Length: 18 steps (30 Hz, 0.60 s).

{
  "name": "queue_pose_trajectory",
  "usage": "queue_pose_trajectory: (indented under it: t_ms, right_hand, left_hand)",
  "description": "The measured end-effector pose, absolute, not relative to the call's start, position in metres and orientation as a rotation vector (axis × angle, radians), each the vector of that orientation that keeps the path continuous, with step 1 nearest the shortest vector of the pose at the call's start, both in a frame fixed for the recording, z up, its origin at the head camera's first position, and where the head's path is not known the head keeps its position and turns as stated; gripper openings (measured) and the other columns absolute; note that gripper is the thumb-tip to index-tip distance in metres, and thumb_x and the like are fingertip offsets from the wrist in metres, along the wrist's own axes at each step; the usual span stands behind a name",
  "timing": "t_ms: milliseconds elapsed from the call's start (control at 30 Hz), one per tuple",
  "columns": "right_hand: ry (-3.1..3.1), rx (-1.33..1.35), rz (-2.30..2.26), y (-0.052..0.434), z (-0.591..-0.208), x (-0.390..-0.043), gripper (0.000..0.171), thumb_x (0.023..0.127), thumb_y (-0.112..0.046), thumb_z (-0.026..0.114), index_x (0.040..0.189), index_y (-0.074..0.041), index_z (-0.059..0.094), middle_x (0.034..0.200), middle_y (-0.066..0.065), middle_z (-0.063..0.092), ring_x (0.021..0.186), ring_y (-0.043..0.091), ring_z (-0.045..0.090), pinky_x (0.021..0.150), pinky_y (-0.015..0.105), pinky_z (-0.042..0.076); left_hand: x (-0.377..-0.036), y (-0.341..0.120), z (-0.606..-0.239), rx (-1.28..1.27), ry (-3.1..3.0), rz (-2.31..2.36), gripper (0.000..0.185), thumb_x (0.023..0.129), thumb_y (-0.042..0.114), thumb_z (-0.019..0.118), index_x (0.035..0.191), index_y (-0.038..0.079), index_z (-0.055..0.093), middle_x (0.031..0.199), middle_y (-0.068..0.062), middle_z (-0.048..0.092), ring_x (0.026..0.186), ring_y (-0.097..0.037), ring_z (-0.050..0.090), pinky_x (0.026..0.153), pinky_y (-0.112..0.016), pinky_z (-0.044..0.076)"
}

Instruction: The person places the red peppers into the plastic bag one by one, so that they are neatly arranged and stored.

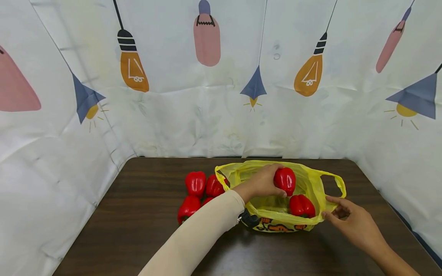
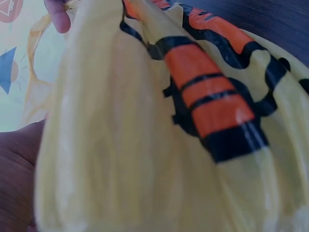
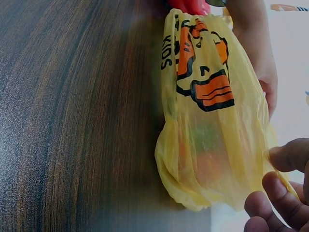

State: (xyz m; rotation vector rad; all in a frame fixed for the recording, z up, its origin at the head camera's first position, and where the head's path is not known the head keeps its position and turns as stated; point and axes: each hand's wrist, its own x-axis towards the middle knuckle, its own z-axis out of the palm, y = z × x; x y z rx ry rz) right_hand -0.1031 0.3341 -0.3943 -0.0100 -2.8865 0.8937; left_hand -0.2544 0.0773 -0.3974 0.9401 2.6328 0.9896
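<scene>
A yellow plastic bag (image 1: 310, 180) with an orange and black print lies open on the dark wooden table (image 1: 138, 214). My left hand (image 1: 272, 182) grips a red bell pepper (image 1: 286, 180) just above the bag's mouth. Another red pepper (image 1: 302, 206) lies inside the bag. At the bag's right edge, near a handle loop, my right hand (image 1: 329, 209) pinches the plastic. The right wrist view shows the printed bag (image 3: 212, 125) with the right fingers (image 3: 285, 193) at its edge. Printed bag plastic (image 2: 193, 121) fills the left wrist view.
Several more red peppers (image 1: 195, 183) lie in a cluster on the table left of the bag. A white cloth with lamp drawings (image 1: 221, 96) hangs round the back and both sides. Bare table top shows in front and at the left.
</scene>
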Motion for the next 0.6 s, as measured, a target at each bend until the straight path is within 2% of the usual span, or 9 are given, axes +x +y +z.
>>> queue_pose_trajectory:
  t_ms: [267, 600]
  right_hand:
    - [-2.877, 0.000, 0.908, 0.335, -0.396, -0.102, 0.057, 0.090, -0.032, 0.081, 0.135, -0.001, 0.064, 0.090, 0.001, 0.067, 0.078, 0.013, 0.064, 0.058, 0.026, 0.052]
    - [-2.876, -0.002, 0.918, 0.335, -0.395, -0.101, 0.058, 0.091, -0.032, 0.080, 0.136, -0.001, 0.062, 0.092, 0.002, 0.067, 0.079, 0.015, 0.065, 0.058, 0.026, 0.053]
  left_hand:
    - [-0.254, 0.087, -0.400, 0.927, 2.627, 1.004, 0.088, 0.081, 0.032, 0.089, 0.153, 0.012, 0.042, 0.142, -0.005, 0.055, 0.124, -0.017, 0.056, 0.095, -0.027, 0.052]
    - [-0.251, 0.097, -0.403, 0.857, 2.654, 1.023, 0.086, 0.082, 0.030, 0.088, 0.152, 0.014, 0.042, 0.138, -0.005, 0.055, 0.120, -0.017, 0.058, 0.094, -0.030, 0.053]
